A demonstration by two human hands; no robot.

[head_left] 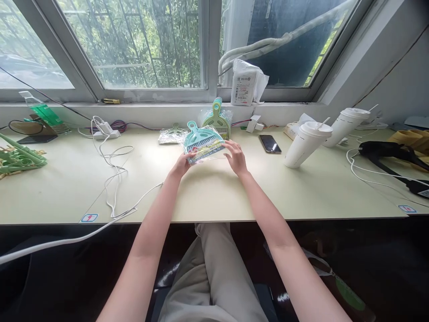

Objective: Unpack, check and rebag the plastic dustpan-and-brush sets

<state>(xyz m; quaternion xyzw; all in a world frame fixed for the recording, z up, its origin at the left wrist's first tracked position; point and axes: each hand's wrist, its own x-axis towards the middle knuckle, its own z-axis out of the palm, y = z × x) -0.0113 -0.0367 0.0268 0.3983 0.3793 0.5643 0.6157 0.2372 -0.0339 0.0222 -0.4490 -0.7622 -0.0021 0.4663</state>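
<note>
A small light-blue dustpan and brush set (202,141) in clear plastic wrap is held up over the table, tilted, its handle pointing up and to the left. My left hand (181,165) grips its lower left corner, thumb on the front. At the right edge, the fingers of my right hand (237,158) press on the wrapper, with the thumb lower down. Just behind stand several green and blue dustpan sets (217,117) stacked upright in plastic. Another wrapped dustpan set (172,135) lies flat to the left of them.
A phone (270,144) and two white lidded cups (307,144) with straws are on the right. White cables (115,179) trail across the left of the table (214,197). Farther left are green plastic pieces (23,156) and a bottle of green liquid (47,112).
</note>
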